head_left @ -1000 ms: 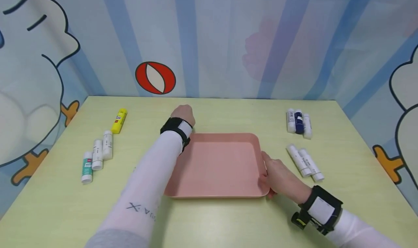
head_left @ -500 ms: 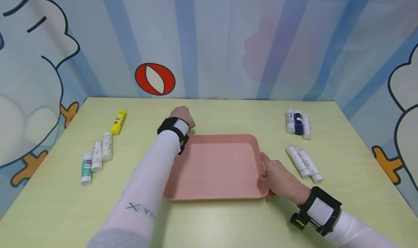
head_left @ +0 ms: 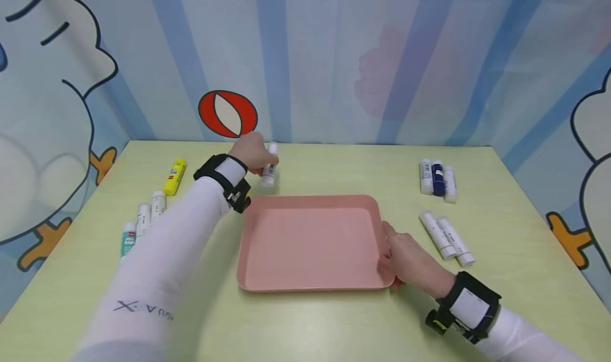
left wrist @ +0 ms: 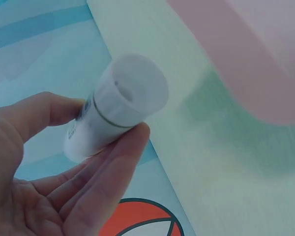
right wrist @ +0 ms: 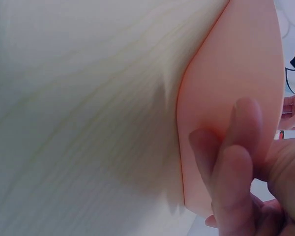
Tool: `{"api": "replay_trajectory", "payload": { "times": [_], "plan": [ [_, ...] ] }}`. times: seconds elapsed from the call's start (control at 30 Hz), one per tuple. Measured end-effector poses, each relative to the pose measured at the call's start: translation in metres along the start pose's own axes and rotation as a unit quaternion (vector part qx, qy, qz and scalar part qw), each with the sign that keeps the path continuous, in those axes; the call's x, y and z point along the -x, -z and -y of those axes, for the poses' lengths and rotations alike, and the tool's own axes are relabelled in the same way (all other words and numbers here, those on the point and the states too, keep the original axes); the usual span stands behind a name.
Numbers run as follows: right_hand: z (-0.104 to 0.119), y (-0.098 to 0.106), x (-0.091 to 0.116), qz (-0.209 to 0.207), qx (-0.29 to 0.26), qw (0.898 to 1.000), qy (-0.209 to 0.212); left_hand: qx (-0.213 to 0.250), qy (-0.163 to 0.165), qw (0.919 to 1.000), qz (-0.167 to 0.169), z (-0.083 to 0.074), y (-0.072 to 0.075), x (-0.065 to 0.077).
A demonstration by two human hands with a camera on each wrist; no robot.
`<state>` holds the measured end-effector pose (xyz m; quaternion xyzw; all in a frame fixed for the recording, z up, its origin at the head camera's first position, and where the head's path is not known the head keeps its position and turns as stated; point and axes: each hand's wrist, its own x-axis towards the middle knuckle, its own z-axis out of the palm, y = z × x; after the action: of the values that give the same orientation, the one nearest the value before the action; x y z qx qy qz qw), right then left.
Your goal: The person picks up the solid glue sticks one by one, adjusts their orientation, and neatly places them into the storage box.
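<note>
My left hand (head_left: 252,152) is beyond the tray's far left corner, pinching a white glue stick (head_left: 269,172) between thumb and fingers. In the left wrist view the glue stick (left wrist: 105,115) is tilted, with its hollow round end toward the camera. My right hand (head_left: 412,258) grips the right side of a pink rectangular tray (head_left: 315,287). Seen from the right wrist, several fingers (right wrist: 233,182) press the outer wall of the tray (right wrist: 231,64), and the thumb goes over its rim. Nothing lies inside the tray.
At left lie a yellow glue stick (head_left: 174,177) and several white and green ones, partly hidden by my left sleeve (head_left: 143,277). On the right are two white tubes (head_left: 446,237), with two white and one dark blue tube (head_left: 438,178) behind. A patterned backdrop (head_left: 324,60) borders the table.
My left hand has moved away from the tray's far left corner, up and to the left. The white glue stick, hidden before, now shows in it. My right hand stays on the tray.
</note>
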<state>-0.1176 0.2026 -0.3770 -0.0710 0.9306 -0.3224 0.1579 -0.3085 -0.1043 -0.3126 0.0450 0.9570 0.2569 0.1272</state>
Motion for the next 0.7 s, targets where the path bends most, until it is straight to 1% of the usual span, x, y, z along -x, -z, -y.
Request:
{"api": "replay_trajectory", "payload": {
  "times": [0.17,0.3,0.37,0.53,0.7],
  "plan": [
    [-0.001,0.0,0.0,-0.003,-0.008,1.0,0.007,0.038,-0.016,0.9987,0.031,0.009,0.012,0.013],
    [-0.001,0.001,0.0,-0.002,-0.015,1.0,0.007,0.07,-0.007,0.9958,0.058,0.016,0.017,0.025],
    [-0.001,0.001,0.0,-0.001,-0.015,1.0,0.006,0.083,-0.002,0.9944,0.065,0.018,0.017,0.032],
    [-0.002,0.001,-0.002,0.001,-0.013,1.0,0.009,0.087,0.001,0.9936,0.073,0.017,0.014,0.051],
    [-0.003,0.0,-0.002,-0.002,-0.012,1.0,0.015,0.07,0.003,0.994,0.083,0.017,0.001,0.066]
  ]
}}
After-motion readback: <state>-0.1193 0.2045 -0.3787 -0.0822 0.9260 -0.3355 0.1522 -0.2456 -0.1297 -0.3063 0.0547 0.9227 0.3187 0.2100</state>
